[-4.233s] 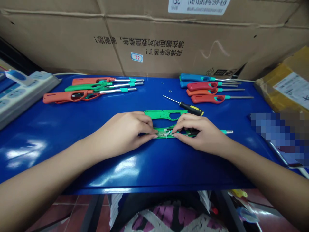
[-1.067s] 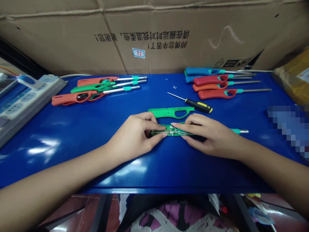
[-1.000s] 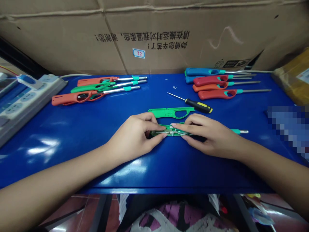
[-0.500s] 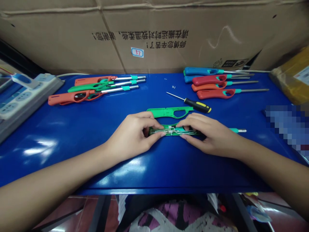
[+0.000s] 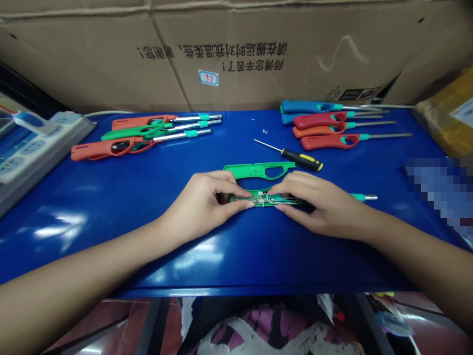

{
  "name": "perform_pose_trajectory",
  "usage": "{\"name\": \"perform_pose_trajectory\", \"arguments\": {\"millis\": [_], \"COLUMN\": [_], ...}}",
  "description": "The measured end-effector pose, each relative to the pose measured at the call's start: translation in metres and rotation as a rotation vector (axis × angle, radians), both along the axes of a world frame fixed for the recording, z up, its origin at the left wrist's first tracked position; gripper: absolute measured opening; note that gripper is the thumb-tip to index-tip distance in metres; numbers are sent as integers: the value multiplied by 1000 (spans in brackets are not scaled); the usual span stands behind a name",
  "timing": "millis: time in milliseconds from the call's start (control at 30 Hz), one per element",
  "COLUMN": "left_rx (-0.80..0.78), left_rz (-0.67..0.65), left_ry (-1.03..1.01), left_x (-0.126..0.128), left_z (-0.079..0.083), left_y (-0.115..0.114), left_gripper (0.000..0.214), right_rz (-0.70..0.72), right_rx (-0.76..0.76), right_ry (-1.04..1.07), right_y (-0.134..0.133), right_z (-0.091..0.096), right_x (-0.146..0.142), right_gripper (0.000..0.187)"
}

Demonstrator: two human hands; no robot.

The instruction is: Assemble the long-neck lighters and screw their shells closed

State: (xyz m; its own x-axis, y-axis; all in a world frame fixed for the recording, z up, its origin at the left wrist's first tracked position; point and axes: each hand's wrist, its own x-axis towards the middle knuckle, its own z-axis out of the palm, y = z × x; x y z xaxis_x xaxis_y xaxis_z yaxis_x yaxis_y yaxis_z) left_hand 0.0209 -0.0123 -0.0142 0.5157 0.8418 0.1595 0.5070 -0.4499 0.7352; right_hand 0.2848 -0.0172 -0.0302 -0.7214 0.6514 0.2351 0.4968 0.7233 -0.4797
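Observation:
An opened green stick lighter (image 5: 258,199) lies flat in the middle of the blue table (image 5: 111,197), its white wires and inner parts showing and its metal nozzle pointing right. My left hand (image 5: 205,204) pinches its left end between thumb and fingers. My right hand (image 5: 318,202) covers the right part of the body, fingertips pressed on the wires near the middle. Just behind it lies the separate green shell half (image 5: 258,170). A black and yellow screwdriver (image 5: 295,158) rests beyond my right hand.
Three lighters, orange and green (image 5: 140,135), lie at the back left. Several more, blue, red and orange (image 5: 325,125), lie at the back right. A power strip (image 5: 33,148) sits at the left edge. Cardboard boxes (image 5: 240,54) wall off the back. Tiny screws (image 5: 265,131) lie near the screwdriver.
Both hands stay on the opened green lighter. My right index finger has drawn back from its stretched pose and now curls over the wires; the view has shifted slightly.

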Motion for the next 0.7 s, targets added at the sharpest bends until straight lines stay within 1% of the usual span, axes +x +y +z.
{"name": "perform_pose_trajectory", "arguments": {"millis": [133,267,433,500,600,700], "left_rx": [15,44,182,204,181,128], "left_rz": [16,-8,-80,-102,-118,-111], "left_ry": [16,49,174,203,174,128], "left_x": [1,0,-3,-4,-5,-5], "left_z": [0,2,6,6,5,5], "left_y": [-2,-3,-7,-8,-5,-1], "left_gripper": [10,12,18,20,20,16], "right_rz": [4,-27,-14,-15,-17,17], "right_rx": [-1,4,-1,-3,7,48], "right_ry": [-13,-13,-14,-22,-26,-21], "right_y": [-1,-3,-3,-3,-2,-1], "right_z": [-1,0,0,0,0,0], "right_x": [0,0,0,0,-1,0], "right_gripper": [26,20,11,11,17,25]}}
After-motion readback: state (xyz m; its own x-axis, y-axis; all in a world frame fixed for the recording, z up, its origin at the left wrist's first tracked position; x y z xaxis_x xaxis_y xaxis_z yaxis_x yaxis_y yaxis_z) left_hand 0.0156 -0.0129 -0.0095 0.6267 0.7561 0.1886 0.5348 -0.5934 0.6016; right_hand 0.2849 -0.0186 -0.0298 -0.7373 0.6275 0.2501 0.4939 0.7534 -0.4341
